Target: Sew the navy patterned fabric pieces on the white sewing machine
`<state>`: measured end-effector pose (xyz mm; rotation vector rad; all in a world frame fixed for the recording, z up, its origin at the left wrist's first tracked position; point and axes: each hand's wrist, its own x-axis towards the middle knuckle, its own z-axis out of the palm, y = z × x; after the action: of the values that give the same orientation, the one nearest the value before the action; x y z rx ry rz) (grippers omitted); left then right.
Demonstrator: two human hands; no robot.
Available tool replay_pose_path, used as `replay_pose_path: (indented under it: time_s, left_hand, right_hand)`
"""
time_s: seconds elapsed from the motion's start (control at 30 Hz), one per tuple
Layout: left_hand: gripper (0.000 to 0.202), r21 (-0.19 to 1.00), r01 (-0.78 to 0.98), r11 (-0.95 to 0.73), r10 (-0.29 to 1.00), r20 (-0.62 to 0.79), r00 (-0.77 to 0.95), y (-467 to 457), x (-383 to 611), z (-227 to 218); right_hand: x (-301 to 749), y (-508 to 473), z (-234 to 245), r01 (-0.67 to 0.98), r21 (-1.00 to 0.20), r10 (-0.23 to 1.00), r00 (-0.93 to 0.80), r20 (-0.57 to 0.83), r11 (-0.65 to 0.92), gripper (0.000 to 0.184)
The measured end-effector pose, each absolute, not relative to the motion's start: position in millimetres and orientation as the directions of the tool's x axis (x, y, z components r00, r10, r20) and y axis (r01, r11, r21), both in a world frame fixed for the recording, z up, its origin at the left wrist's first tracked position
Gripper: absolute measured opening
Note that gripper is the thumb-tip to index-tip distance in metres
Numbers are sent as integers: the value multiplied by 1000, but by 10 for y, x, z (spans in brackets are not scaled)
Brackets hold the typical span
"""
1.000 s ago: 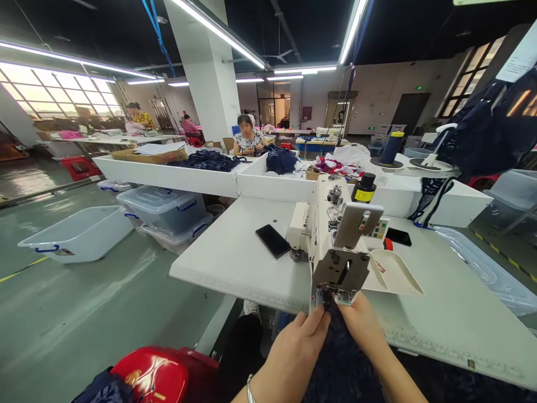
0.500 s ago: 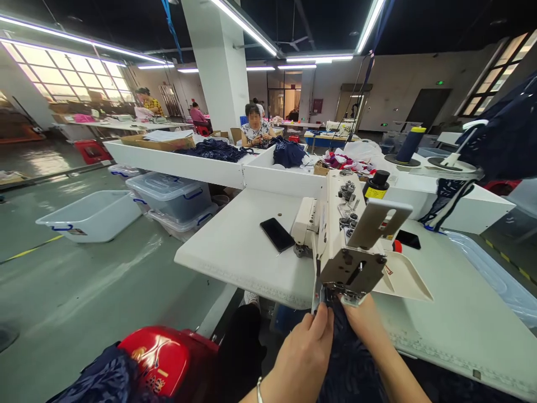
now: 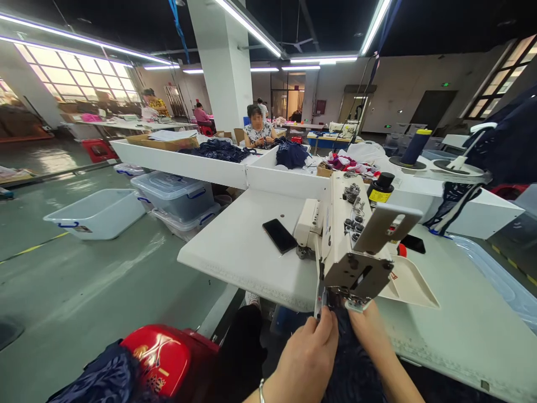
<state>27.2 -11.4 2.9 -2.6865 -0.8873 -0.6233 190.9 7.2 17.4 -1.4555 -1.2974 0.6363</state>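
Note:
My left hand point(image 3: 309, 354) and my right hand point(image 3: 370, 334) both pinch a dark navy patterned fabric point(image 3: 350, 364) just below the head of a white sewing machine point(image 3: 350, 235). The fabric's top edge goes in under the machine's metal face plate point(image 3: 356, 277), where the needle area is hidden. The left thumb and forefinger press the cloth at the left of the plate. The right fingers hold it at the right.
A black phone point(image 3: 279, 235) lies on the white table point(image 3: 239, 246). Red stool point(image 3: 161, 358) with navy cloth sits at my lower left. Clear plastic bins point(image 3: 96, 211) stand on the floor left. Other people sit at tables beyond a white trough point(image 3: 184, 165) with dark garments.
The view has shifted slightly, so the machine sits further right and lower in the picture. Both hands keep their grip on the navy fabric at the machine head.

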Motion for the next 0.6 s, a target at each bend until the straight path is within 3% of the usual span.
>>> replay_pose_path:
  time_s: [0.13,0.27,0.33,0.4,0.5,0.6]
  left_hand:
    - [39,-46,616,-786,503,532,682,-74,304,-23]
    - [31,22,612,-791,560,432,707,-65,261,59]
    - [27,152,536,-830,549,390,740,-80,200,170]
    - [22,370,359,-857,491,370,789,-101,106,312]
    - [18,689,158,-708,491,318,811,-101,-134,495]
    - [15,787,319,-529,679,166,715,29,-469,447]
  right_hand:
    - [1971,-104,-224,297,-955,922,361,136,24,48]
    - [2068,-335,-867,270,-963,943,316,109,21,50]
    - [2139,-443,-1159,318,-947,980,177,92,31,49]
    - [2242,-544,-1361,373,-928,995,82,47,13,39]
    - [2454,-710,-1398,528,-849,999,-16,-36,-22,24]
    - [2642,-912,-1054,678,-732,984,-83,-159,-61,17]
